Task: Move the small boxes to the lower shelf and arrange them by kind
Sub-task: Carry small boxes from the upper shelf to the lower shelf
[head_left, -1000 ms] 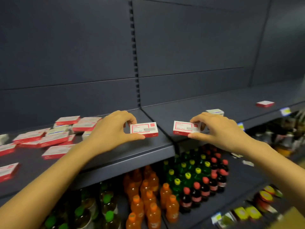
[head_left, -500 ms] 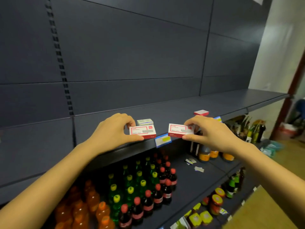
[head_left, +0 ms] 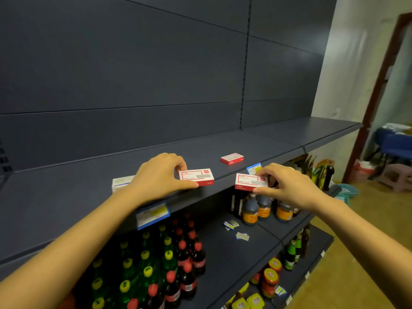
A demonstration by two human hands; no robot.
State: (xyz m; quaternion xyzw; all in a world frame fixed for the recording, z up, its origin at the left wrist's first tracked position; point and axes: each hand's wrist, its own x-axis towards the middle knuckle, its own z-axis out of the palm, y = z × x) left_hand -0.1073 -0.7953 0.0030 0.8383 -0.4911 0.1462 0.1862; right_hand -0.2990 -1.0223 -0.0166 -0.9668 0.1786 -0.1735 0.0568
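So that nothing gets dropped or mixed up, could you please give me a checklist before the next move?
1. Grip of left hand on left red box: ok.
2. Grip of right hand on right red box: ok.
3. Held boxes look alike: ok.
4. Bare shelf beside lone red box: ok.
5. Right red box above the shelf: not ok, appears past its front edge.
6. Kind of pale box: cannot tell.

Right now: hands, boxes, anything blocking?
Left hand pinches left box at shelf edge. Right hand pinches right box, just off the edge. Spare red box lies farther back. Bottles crowd the lower shelf.
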